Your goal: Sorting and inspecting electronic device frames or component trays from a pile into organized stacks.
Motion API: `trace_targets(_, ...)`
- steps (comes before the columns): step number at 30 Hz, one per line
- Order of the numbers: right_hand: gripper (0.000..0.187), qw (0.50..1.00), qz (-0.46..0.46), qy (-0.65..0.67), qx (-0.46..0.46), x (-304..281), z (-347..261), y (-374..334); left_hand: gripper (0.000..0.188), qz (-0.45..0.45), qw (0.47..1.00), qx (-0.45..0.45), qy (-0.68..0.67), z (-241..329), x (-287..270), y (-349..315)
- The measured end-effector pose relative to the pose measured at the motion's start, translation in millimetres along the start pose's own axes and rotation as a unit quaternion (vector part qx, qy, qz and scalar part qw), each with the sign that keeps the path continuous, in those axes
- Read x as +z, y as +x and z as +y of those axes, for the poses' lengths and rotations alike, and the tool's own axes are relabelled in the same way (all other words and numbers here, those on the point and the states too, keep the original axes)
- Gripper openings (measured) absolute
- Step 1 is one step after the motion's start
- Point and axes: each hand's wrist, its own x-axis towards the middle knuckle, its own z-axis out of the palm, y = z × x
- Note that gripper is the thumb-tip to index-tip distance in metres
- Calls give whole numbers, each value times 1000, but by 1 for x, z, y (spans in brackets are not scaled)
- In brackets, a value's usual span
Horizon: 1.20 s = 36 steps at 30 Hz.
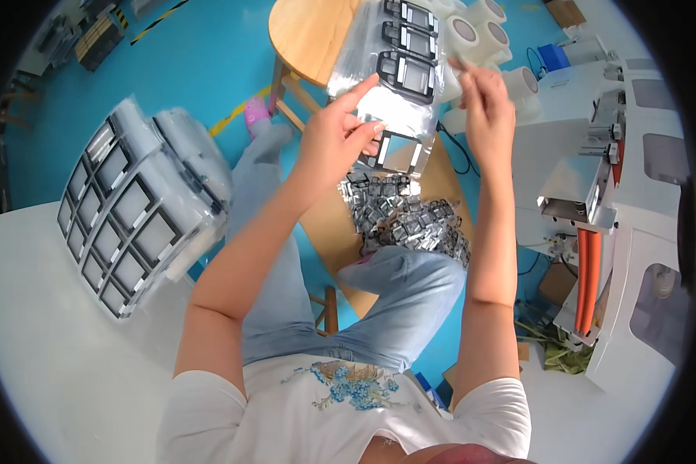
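Note:
My left hand (339, 138) is closed on a clear plastic film sheet (375, 107), pinching it between thumb and fingers. A row of black rectangular frame pieces (407, 74) lies along the sheet, with a gap before the lowest frame piece (398, 152). At the sheet's right edge is my right hand (489, 108), its fingers curled together; whatever they pinch is too small to make out. Below the sheet, a heap of loose black and silvery frame pieces (410, 216) rests on a brown board (329, 232) by my knee.
On the white table (23, 271) at left sits a stack of film sheets with black frames (120, 216). A round wooden stool (305, 35) stands ahead. White film rolls (491, 35) are gathered beyond my right hand. A white machine (634, 224) with orange tubes (588, 278) occupies the right.

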Motion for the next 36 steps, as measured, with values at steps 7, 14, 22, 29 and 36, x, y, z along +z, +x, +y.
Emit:
trace_targets(7,15,983,-84,-10,-162,18,-20,-33,73,-72,995,-66,33,13,-14,3)
trace_targets(14,25,950,-103,-160,-249,24,-26,-30,74,-59,995,-71,38,20,-10,4)
trace_targets(22,21,971,-45,171,162,-38,-3,-110,65,-59,996,-20,66,26,2,-23)
trace_targets(29,6,992,-31,120,33,-68,-49,-114,54,-147,982,47,-105,47,32,-43)
trace_targets(36,8,929,174,312,-94,-188,-158,-84,24,-225,921,247,202,59,82,-65)
